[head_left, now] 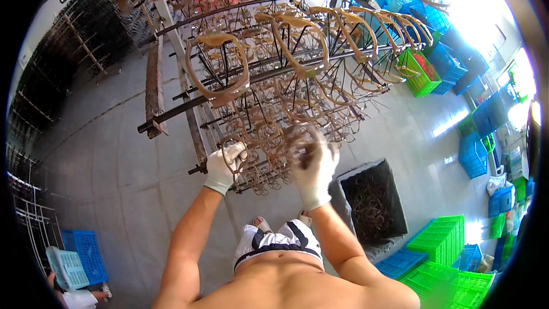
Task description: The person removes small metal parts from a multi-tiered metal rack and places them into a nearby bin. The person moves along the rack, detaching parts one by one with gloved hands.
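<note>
Picture the clock over your view, twelve straight ahead. At twelve hangs the dark metal rack with long bars and thin prongs [171, 115], carrying glossy tan loop-shaped frames [214, 39] along its upper bars and many smaller brown loops beneath. The prongs pass up inside the upper frames and hold them spaced apart, probably so that neighbours do not rub and each piece can be reached alone. The lower tiers overlap in your view, so how those loops are seated is hard to tell.

Your left hand in its white knit glove [223, 167] is at eight, just beside the rack's near end. Its fingers are curled narrow around a slim brown wire-like loop [223, 150]; whether that loop also rests on a prong, you cannot tell from here.

Your right hand in its matching white glove [317, 173] is at four, raised by the rack's near right corner. It is blurred, with brown at the palm, so how wide it is and whether it holds loops cannot be told.

Farther out toward four, beside your right forearm, stands the dark grey open-topped rectangular bin [392, 186] with a tangled heap of dark brown loops [369, 209] inside. Its place seems chosen for a short reach by your right arm.
</note>
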Tool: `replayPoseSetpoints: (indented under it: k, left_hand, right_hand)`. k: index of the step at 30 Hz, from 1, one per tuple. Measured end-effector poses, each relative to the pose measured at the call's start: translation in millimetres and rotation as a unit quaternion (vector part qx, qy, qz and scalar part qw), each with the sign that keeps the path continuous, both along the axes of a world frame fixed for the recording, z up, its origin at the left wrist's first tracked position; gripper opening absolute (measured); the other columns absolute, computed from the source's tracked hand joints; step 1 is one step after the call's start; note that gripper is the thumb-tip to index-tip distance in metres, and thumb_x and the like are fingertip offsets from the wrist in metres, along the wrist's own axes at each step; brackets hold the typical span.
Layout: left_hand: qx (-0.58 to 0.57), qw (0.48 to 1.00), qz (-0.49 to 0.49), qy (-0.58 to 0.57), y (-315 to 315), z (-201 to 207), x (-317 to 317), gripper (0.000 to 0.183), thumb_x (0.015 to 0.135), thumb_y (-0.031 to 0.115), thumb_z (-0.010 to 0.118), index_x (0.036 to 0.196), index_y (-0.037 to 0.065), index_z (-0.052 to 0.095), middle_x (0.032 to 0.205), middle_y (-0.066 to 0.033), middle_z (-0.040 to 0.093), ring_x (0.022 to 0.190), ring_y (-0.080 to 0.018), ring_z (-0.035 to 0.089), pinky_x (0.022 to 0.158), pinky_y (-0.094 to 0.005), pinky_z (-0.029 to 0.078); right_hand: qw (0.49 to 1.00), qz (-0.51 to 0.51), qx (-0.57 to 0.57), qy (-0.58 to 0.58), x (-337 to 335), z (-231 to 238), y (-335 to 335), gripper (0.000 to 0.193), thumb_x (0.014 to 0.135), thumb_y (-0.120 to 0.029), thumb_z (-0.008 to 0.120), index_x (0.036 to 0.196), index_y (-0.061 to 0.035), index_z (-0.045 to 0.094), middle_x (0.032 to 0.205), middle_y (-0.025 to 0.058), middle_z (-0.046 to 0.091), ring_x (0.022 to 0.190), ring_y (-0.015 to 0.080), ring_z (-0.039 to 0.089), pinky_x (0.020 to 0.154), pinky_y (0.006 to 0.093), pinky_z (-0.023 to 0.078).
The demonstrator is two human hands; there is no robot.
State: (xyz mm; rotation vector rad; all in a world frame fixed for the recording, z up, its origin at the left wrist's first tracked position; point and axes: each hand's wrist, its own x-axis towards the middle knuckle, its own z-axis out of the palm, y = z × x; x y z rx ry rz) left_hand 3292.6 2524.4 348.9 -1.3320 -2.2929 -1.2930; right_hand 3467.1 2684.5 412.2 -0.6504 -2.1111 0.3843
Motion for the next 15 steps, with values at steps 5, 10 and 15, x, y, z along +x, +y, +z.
replayPoseSetpoints:
  k: [5,10,15]
  left_hand:
    - [-0.024,1.000,0.013,-0.012,-2,-9,-8,0.011,0.083,0.014,0.066,0.092,0.011,0.071,0.086,-0.0085,0.072,0.073,-0.0266,0.069,0.063,-0.0355,0.055]
    - [-0.001,1.000,0.004,-0.031,-2,-28,-15,0.014,0.081,0.016,0.070,0.095,0.012,0.069,0.090,-0.0068,0.073,0.070,-0.0275,0.068,0.062,-0.0366,0.055]
    - [-0.006,0.990,0.050,0.134,2,4,-1,0.014,0.079,0.018,0.072,0.092,0.013,0.070,0.086,-0.0068,0.072,0.070,-0.0289,0.068,0.061,-0.0372,0.056]
  right_hand:
    - [0.991,0.107,-0.068,-0.052,-29,5,-56,0.075,0.065,-0.017,0.077,0.132,0.0019,0.048,0.102,0.0151,0.063,0.106,0.0313,0.058,0.110,0.0522,0.029]
    - [0.986,0.106,-0.123,-0.033,-31,10,-38,0.057,0.069,-0.012,0.075,0.122,-0.0054,0.055,0.087,0.0112,0.066,0.089,0.0295,0.063,0.108,0.0496,0.031]
    - [0.983,0.126,-0.125,-0.047,-28,11,-42,0.060,0.065,-0.008,0.072,0.122,-0.0055,0.054,0.096,0.0115,0.066,0.096,0.0303,0.062,0.111,0.0509,0.026]
